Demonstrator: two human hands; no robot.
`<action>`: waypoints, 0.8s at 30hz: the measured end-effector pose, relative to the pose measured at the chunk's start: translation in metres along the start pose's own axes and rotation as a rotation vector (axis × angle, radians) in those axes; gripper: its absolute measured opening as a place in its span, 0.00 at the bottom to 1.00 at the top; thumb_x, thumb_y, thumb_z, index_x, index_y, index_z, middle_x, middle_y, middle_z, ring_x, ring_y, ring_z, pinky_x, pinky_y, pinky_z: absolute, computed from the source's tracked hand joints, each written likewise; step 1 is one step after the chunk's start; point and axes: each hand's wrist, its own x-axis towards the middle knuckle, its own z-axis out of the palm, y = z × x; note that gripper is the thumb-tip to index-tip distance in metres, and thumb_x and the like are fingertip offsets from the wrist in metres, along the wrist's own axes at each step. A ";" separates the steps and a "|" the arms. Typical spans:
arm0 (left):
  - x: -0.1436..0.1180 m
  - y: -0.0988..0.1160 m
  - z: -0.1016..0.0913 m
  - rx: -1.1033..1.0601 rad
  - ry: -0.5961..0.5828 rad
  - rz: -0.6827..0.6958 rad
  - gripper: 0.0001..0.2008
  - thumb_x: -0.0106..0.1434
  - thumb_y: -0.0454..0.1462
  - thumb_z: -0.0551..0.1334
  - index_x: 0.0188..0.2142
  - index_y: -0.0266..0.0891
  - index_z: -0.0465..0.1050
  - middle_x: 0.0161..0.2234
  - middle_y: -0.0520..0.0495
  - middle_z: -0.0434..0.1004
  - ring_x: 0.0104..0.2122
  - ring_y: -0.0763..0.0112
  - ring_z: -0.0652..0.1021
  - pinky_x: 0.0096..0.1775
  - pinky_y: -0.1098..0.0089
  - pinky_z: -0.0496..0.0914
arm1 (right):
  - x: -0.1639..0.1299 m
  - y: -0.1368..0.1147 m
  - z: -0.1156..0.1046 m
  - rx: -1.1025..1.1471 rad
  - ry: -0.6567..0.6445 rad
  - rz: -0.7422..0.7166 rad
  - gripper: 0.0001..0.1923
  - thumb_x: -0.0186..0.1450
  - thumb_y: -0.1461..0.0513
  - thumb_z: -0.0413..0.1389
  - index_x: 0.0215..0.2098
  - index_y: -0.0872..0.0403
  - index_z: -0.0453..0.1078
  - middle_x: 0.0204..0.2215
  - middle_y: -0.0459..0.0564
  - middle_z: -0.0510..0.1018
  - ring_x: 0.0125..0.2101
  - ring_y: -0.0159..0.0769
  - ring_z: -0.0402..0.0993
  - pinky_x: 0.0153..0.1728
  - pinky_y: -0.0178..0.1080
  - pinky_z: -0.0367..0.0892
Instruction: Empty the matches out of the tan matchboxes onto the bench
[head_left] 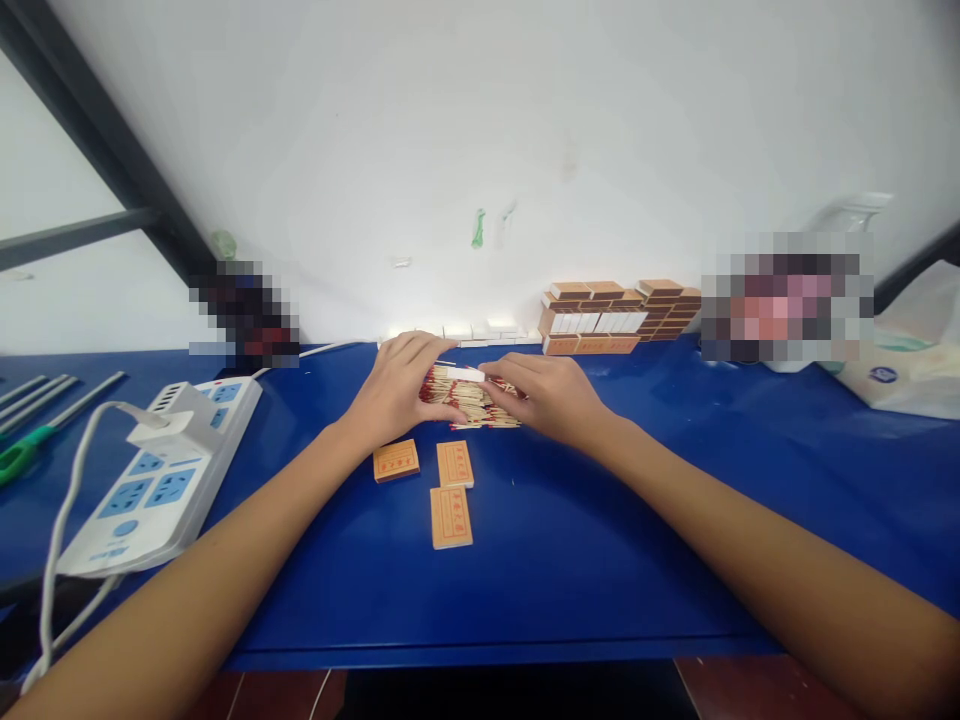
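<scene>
Heap of red-tipped matches [471,400] lying on the blue table [600,540], near its far edge, right between both hands. Left hand [397,385] cupped against the heap's left side, fingers curled loosely over the match heads, touching them rather than clamped on anything. Right hand [551,395] pressed to the heap's right side, its fingertips pinching the end of a small white matchbox tray [465,374] held just above the matches. Just beside the left wrist, on the near side, three closed orange matchboxes [450,487] lying flat, apart from the heap and untouched. Further back and to the right, against the white wall, a stacked pile of matchboxes [615,316], some showing white ends, well apart from both hands. On the left of the table, a white power strip [161,480] with a plug and cable in it, and beyond that green-handled scissors [22,452] beside some metal rods [45,395]. On the right, a white plastic bag [907,370]. Middle of the heap hidden by the fingers, so impossible to tell whether any single match is gripped; tray's contents too small to make out; print on the orange boxes unreadable; two patches along the back edge blurred out; both forearms cut off by the lower frame edge.
</scene>
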 end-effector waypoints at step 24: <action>0.002 0.006 0.000 0.025 0.124 0.124 0.22 0.69 0.47 0.65 0.60 0.47 0.69 0.54 0.44 0.78 0.56 0.58 0.74 0.58 0.53 0.68 | 0.009 -0.006 -0.003 0.780 -0.028 0.613 0.15 0.68 0.52 0.58 0.35 0.56 0.76 0.27 0.50 0.80 0.25 0.34 0.73 0.25 0.36 0.65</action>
